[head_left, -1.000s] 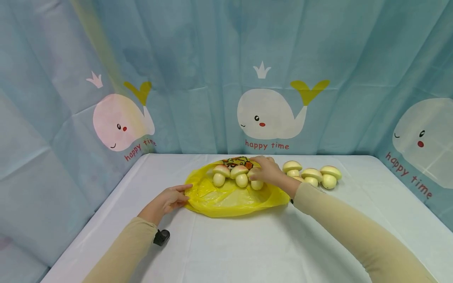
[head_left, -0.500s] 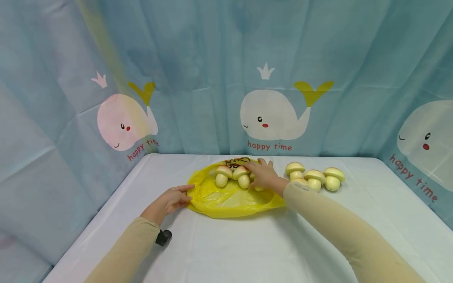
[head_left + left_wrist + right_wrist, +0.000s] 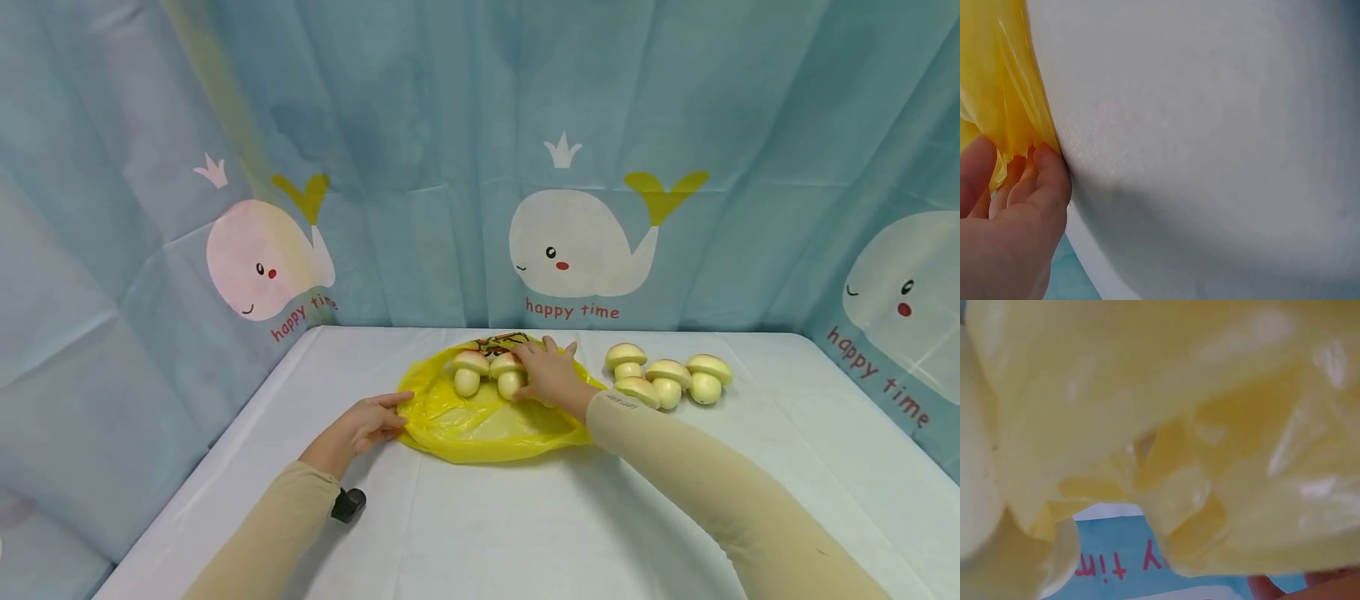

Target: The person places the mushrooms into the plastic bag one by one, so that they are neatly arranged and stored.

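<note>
On the white tabletop [image 3: 480, 525], near the back, sits a yellow bag [image 3: 468, 452], spread out flat and crinkly. The left hand [image 3: 363, 425] pinches the bag's left edge, with thumb on one side and fingers on the other. The right hand [image 3: 553, 375] is over the right part of the bag, its fingers spread wide. Two mushrooms show inside the bag's round edge: a left mushroom [image 3: 468, 373] and a middle mushroom [image 3: 510, 377]. The right hand is right next to the middle one and hides part of it; I can't tell how hard it touches.

To the right of the bag, four more mushrooms [image 3: 667, 382] sit close together. Both arms wear tan sleeves [image 3: 693, 454], and a small black thing [image 3: 348, 504] is by the left wrist. Behind it all hangs a blue curtain [image 3: 420, 250] with whales and "happy time" on it.
</note>
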{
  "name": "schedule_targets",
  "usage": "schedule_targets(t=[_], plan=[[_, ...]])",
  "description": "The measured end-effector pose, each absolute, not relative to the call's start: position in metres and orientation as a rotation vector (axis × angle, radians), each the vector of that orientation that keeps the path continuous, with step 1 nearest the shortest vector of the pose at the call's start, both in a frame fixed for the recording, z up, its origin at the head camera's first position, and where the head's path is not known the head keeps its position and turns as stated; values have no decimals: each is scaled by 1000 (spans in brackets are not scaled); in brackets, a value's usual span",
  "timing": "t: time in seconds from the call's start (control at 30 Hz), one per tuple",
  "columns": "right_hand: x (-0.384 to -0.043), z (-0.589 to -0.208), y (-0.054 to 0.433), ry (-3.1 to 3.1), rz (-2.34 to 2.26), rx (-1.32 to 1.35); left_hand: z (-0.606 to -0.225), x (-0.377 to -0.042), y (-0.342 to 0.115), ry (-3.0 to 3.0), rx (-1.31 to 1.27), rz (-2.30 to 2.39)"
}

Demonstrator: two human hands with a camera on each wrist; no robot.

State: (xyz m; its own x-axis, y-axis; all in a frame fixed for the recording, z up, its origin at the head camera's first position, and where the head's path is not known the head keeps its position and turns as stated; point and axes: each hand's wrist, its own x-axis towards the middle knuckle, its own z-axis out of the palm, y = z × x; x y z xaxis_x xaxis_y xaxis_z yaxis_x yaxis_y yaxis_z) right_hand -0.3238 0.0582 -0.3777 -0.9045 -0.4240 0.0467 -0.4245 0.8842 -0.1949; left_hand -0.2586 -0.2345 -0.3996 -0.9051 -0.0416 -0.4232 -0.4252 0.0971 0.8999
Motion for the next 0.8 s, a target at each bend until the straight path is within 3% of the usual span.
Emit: schedule_targets(t=[0.37, 0.8], plan=[[-316, -363, 92, -3050, 599, 627, -399, -256, -234, 2088, -467, 1880], [-318, -365, 100, -2994, 520, 704, -399, -258, -233, 2092, -484, 1872]])
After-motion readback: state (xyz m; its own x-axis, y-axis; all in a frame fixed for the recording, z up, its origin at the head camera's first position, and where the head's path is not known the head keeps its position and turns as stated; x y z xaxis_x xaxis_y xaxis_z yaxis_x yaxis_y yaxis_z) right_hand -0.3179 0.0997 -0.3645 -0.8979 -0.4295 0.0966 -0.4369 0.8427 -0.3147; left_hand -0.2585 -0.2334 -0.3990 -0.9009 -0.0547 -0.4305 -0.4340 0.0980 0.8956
